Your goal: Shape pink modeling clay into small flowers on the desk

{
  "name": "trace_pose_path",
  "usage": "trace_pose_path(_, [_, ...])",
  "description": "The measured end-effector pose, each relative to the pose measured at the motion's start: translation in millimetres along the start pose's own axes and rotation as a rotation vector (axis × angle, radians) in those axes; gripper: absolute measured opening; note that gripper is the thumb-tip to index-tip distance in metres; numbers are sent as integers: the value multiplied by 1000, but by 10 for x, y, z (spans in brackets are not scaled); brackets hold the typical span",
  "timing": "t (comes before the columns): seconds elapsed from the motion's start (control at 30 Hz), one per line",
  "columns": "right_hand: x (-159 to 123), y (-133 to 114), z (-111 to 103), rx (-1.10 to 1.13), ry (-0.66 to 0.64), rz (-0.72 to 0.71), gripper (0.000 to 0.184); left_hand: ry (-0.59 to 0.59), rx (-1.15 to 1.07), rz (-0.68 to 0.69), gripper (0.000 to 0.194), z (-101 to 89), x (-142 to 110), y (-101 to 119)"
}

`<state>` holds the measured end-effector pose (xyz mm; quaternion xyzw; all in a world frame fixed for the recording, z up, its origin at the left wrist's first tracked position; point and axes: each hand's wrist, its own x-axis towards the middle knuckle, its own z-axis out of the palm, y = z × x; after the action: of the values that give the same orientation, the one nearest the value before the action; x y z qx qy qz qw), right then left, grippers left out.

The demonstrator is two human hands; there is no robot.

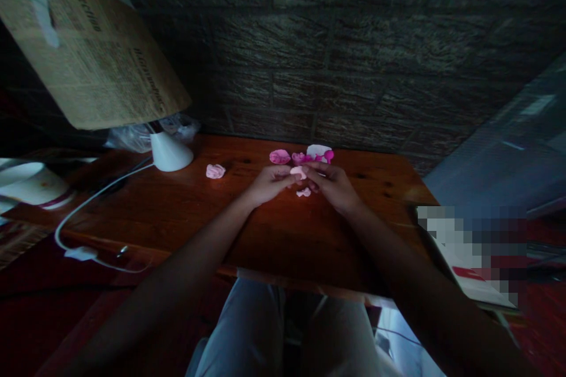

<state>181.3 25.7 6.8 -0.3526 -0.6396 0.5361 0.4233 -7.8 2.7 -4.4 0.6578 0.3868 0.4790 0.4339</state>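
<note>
Over the wooden table, my left hand [269, 185] and my right hand [336, 187] meet at a pale pink piece of modelling clay [298, 172]. The fingers of both are closed on it, pinching it from either side. Just below them lies a small pink clay scrap [303, 192]. Behind my hands sit a rounded pink clay lump [279, 156], a deeper pink lump [299, 158], a bright magenta piece [328, 156] and a flat white piece [318, 150]. Farther left rests a folded, rose-like pink clay lump [215, 171].
A lamp with a newsprint shade [106, 53] and white base [170, 152] stands at the left; its white cord [73, 212] hangs over the table edge. A paper cup [33, 184] is at far left. The dark brick wall [300, 41] rises behind the wooden table [283, 235].
</note>
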Motion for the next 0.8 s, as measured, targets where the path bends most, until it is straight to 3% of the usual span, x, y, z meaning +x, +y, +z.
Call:
trace_pose_path(0.2, [-10,-44,-23,-106,-93,-13,51,-96,33,-26,37,-12,3,-33])
trace_pose_path(0.4, [13,19,-15,-211,-28,-121,55,-101,-7,-30,34,8,11,-54])
trace_pose_path(0.7, [-1,-29,-14,-112,-61,-35,52,-60,-16,-62,27,4,-7,0])
trace_pose_path(0.8, [6,-23,-22,-125,-61,-71,53,-80,-15,-63,29,11,-10,5])
